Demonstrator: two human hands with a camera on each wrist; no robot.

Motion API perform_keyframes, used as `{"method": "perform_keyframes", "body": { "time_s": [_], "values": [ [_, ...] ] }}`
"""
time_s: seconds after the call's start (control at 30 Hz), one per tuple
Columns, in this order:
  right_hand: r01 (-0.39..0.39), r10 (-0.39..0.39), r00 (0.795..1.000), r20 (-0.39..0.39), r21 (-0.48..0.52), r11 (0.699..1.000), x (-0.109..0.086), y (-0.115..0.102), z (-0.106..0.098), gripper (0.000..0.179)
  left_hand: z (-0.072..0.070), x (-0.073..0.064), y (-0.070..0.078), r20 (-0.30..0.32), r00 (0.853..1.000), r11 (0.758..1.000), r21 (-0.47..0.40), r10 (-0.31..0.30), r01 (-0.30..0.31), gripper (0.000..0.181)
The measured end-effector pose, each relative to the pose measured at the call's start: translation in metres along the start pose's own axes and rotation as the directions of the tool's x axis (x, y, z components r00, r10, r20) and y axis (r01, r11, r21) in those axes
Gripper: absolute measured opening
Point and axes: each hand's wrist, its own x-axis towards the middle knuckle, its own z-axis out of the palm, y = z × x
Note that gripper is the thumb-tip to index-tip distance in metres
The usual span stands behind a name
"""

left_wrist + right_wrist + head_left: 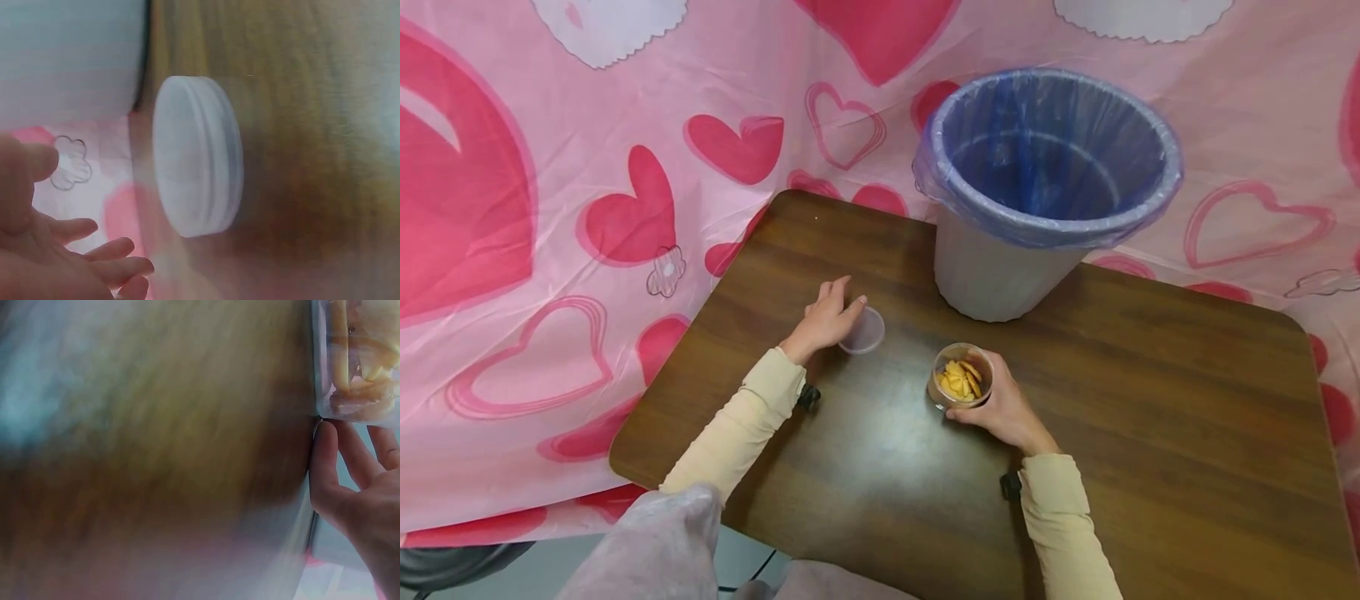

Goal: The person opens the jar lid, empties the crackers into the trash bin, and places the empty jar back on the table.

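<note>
In the head view my right hand (1007,410) grips a clear plastic jar (934,392), thumb on the near side and fingers behind. Golden cookies (959,381) lie inside it, visible through the uncovered top. The right wrist view catches part of the jar's wall (321,369) at the upper right, with fingertips at its lower edge. Left of the jar, a round translucent lid (867,333) lies on the table. My left hand (827,318) is over the lid's left side, fingers spread. Seen from the left wrist, the relaxed fingers are apart from the lid (215,156).
A large white bin (992,279) with a blue liner (955,196) stands on the table behind the jar. The brown wooden table (1165,400) has rounded corners. A pink heart-patterned cloth (767,50) hangs behind and to the left.
</note>
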Motion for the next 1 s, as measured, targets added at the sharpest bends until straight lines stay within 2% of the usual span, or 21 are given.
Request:
{"method": "perform_keyframes", "body": {
  "time_s": [0.2, 0.4, 0.6, 0.8, 1.0],
  "values": [
    [-0.002, 0.002, 1.0, 0.004, 0.004, 1.0, 0.001, -0.001, 0.001, 0.095, -0.013, 0.005, 0.021, -0.08, 0.996, 0.998, -0.051, 0.033, -0.037, 0.058],
    [0.003, -0.003, 1.0, 0.004, 0.003, 1.0, 0.001, -0.001, 0.001, 0.095, -0.025, 0.014, 0.044, -0.168, 0.983, 0.991, -0.096, 0.078, -0.096, 0.056],
    [0.01, -0.01, 1.0, 0.008, 0.024, 1.0, -0.001, -0.01, -0.002, 0.094, -0.047, 0.024, 0.083, -0.25, 0.959, 0.971, -0.163, 0.13, -0.175, 0.053],
    [0.017, -0.018, 1.0, 0.019, 0.048, 0.999, -0.007, -0.031, -0.006, 0.091, -0.073, 0.031, 0.123, -0.287, 0.941, 0.961, -0.153, 0.18, -0.23, 0.053],
    [0.008, -0.008, 1.0, 0.02, 0.025, 1.0, -0.011, -0.035, -0.008, 0.09, -0.088, 0.035, 0.155, -0.318, 0.919, 0.943, -0.16, 0.232, -0.293, 0.051]
  ]
}}
